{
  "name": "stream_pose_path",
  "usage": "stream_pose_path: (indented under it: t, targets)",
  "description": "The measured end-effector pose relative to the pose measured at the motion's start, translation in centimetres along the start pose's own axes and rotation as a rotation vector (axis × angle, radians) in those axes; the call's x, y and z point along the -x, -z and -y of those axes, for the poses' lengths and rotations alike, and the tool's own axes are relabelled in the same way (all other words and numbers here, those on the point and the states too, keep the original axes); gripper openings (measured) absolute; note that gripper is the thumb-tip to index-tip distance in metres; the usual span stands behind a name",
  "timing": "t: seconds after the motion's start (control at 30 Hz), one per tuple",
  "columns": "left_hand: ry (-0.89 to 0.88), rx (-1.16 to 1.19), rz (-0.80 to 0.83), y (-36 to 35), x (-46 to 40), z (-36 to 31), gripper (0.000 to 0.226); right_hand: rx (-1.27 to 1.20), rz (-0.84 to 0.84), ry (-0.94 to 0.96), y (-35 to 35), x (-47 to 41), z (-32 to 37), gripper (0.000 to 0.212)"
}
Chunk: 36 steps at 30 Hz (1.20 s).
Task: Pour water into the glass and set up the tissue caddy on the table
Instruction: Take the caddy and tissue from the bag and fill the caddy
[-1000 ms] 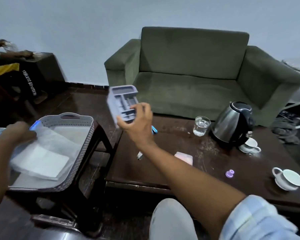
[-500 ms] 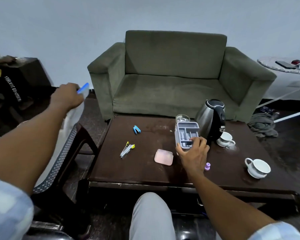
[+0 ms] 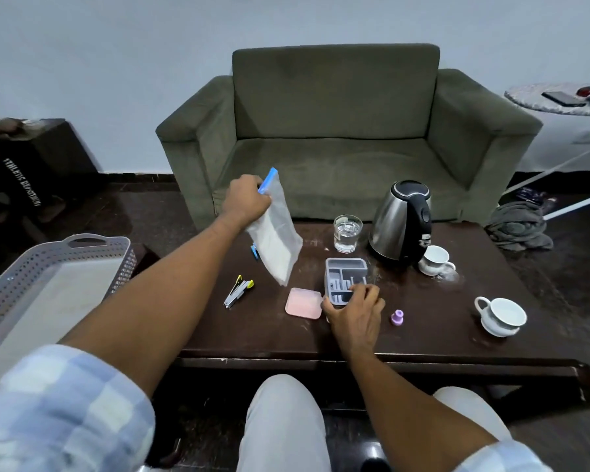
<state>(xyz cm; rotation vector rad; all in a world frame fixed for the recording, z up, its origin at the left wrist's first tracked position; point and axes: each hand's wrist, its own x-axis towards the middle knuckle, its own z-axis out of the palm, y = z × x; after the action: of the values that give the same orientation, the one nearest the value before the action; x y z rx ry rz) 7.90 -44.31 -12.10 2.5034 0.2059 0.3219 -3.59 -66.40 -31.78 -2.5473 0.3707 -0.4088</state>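
A grey compartmented caddy (image 3: 344,279) lies flat on the dark wooden table (image 3: 423,321), and my right hand (image 3: 355,313) grips its near edge. My left hand (image 3: 246,199) is raised above the table's left part, holding a clear zip bag of white tissues (image 3: 276,233) by its blue-sealed top, so the bag hangs down. A glass (image 3: 347,233) with water in it stands behind the caddy. The steel and black kettle (image 3: 402,224) stands just right of the glass.
A pink pad (image 3: 304,303), a stapler (image 3: 237,291), a blue clip (image 3: 253,251), a purple cap (image 3: 397,317) and two white cups (image 3: 435,260) (image 3: 499,315) lie on the table. A grey perforated basket (image 3: 48,267) sits at left. A green sofa (image 3: 338,131) stands behind.
My right hand carried the caddy from mid-air at left down onto the table near the glass. My left hand lifted the tissue bag out of the basket and swung it over the table.
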Motion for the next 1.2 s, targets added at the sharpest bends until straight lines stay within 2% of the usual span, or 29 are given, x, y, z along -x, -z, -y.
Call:
stream_pose_path:
  t: [0.33,0.47,0.53,0.6,0.63,0.7,0.77,0.8,0.87,0.93,0.97,1.0,1.03,1.1,1.2]
  targets:
    - [0.047,0.072,0.008,-1.7,-0.5,0.4,0.024,0.016,0.163,0.076,-3.6,0.9,6.6,0.077]
    - [0.048,0.12,0.049,-2.0,-0.6,0.0,0.029,0.049,0.191,0.005,-2.3,0.1,6.4,0.092]
    - [0.084,0.163,0.077,-2.4,-0.7,-0.7,0.032,-0.055,0.167,-0.026,-0.7,-1.4,6.1,0.081]
    - [0.118,0.181,0.089,-2.9,-0.5,-1.9,0.037,-0.181,0.188,0.024,1.3,-3.5,5.9,0.066]
    - [0.134,0.197,0.093,-3.1,-0.3,-2.5,0.04,-0.243,0.25,0.054,2.5,-4.6,6.1,0.062]
    - [0.169,0.244,0.081,-3.5,0.2,-3.5,0.047,-0.289,0.478,0.093,4.9,-6.5,6.7,0.067]
    - [0.226,0.276,0.061,-3.6,0.3,-4.2,0.041,-0.193,0.659,0.143,7.0,-7.5,7.1,0.083]
    - [0.252,0.295,0.062,-3.5,0.2,-4.5,0.032,-0.182,0.673,0.169,7.9,-8.1,7.2,0.086]
    - [0.288,0.412,0.066,-3.0,0.3,-4.9,0.017,-0.317,0.562,0.194,9.6,-8.8,7.6,0.074]
    - [0.312,0.613,0.134,-2.3,0.5,-5.2,0.014,-0.577,0.434,0.128,11.0,-9.3,8.8,0.045]
    - [0.317,0.691,0.198,-1.9,0.7,-5.4,0.013,-0.733,0.452,0.06,11.9,-9.5,9.9,0.032]
    - [0.319,0.732,0.268,-1.6,0.9,-5.5,0.012,-0.875,0.52,-0.01,12.6,-9.8,10.9,0.03]
    - [0.318,0.739,0.324,-1.3,1.1,-5.9,0.013,-0.97,0.59,-0.063,13.3,-10.0,11.7,0.039]
    - [0.334,0.763,0.384,-0.9,1.4,-6.4,0.014,-0.991,0.627,-0.097,14.3,-10.3,12.9,0.049]
    - [0.362,0.837,0.461,-0.2,1.8,-6.8,0.008,-0.992,0.534,-0.15,15.1,-10.1,13.4,0.02]
